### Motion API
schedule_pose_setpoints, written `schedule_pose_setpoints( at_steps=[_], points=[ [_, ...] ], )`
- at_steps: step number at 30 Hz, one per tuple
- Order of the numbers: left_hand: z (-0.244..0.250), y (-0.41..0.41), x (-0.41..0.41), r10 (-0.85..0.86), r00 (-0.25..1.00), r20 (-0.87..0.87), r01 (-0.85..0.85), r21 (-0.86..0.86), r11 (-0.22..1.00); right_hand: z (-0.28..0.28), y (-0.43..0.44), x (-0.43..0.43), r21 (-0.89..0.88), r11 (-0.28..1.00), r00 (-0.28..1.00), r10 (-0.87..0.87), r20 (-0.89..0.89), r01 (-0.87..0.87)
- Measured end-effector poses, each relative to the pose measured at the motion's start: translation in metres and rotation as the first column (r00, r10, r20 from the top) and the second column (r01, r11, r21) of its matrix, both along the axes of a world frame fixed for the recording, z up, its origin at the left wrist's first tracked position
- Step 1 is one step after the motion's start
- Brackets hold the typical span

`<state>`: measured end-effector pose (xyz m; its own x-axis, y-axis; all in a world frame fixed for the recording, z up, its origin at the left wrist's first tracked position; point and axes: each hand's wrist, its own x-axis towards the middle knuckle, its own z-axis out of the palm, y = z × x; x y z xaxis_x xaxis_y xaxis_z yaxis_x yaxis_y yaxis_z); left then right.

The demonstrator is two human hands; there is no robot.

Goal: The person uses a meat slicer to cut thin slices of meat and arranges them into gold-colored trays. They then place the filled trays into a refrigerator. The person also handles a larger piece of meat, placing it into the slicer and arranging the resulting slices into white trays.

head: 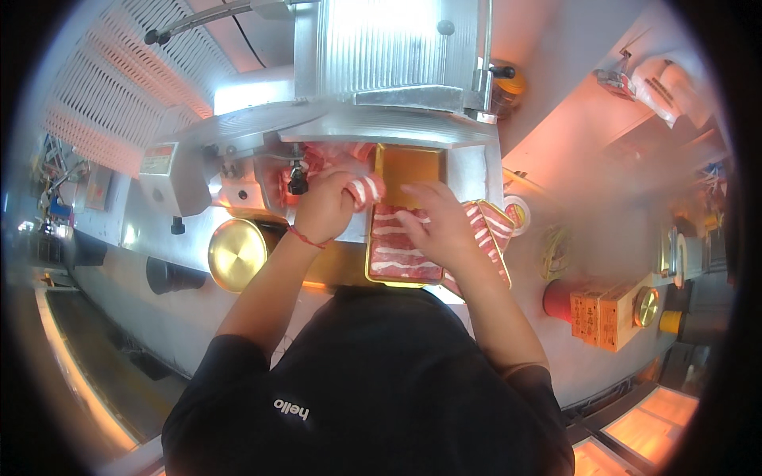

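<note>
In my left hand (326, 205) is a folded slice of raw striped meat (365, 191), pinched at the fingers. My right hand (440, 223), its fingers spread, is over a gold-coloured rectangular tray (440, 172); no held item shows in it. Overlapping meat slices (396, 247) cover the near part of that tray, and its far part shows bare metal. Filled trays of similar slices (483, 232) lie to the right, partly behind my right forearm. More red meat (333, 156) lies beyond my left hand, beneath the edge of a metal meat slicer (393, 125).
A round gold plate (237, 253) is left of my left forearm. The slicer's ribbed carriage (387, 53) rises at the far side, with its boxy housing (178, 178) at left. Cardboard boxes (613, 315) and a red container (558, 299) stand on the right.
</note>
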<state>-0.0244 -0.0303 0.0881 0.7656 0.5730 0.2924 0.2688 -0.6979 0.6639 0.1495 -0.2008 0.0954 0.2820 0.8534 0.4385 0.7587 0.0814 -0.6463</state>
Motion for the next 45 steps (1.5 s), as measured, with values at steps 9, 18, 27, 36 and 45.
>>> schedule_pose_setpoints(
  at_steps=[9,18,27,36,45],
  points=[
    [-0.009,-0.014,0.014,-0.349,0.933,-0.09,0.256,-0.517,0.817,0.022,0.018,0.011,-0.146,0.989,0.994,0.025,0.108,-0.009],
    [-0.045,0.021,0.053,0.007,1.0,0.012,-0.002,-0.406,0.914,-0.029,0.017,0.079,-0.481,0.856,0.883,-0.361,-0.299,0.187],
    [-0.078,0.017,0.056,0.023,0.989,-0.149,-0.02,0.024,1.0,-0.056,0.015,0.058,-0.462,0.834,0.935,-0.353,-0.03,0.3],
    [-0.067,-0.021,0.051,-0.233,0.939,-0.253,0.322,0.409,0.854,-0.087,0.007,0.072,-0.405,0.877,0.947,-0.314,-0.071,0.261],
    [-0.066,-0.012,0.056,-0.206,0.904,-0.375,0.318,0.265,0.91,-0.072,0.006,0.073,-0.431,0.874,0.964,-0.263,-0.031,0.224]
  ],
)
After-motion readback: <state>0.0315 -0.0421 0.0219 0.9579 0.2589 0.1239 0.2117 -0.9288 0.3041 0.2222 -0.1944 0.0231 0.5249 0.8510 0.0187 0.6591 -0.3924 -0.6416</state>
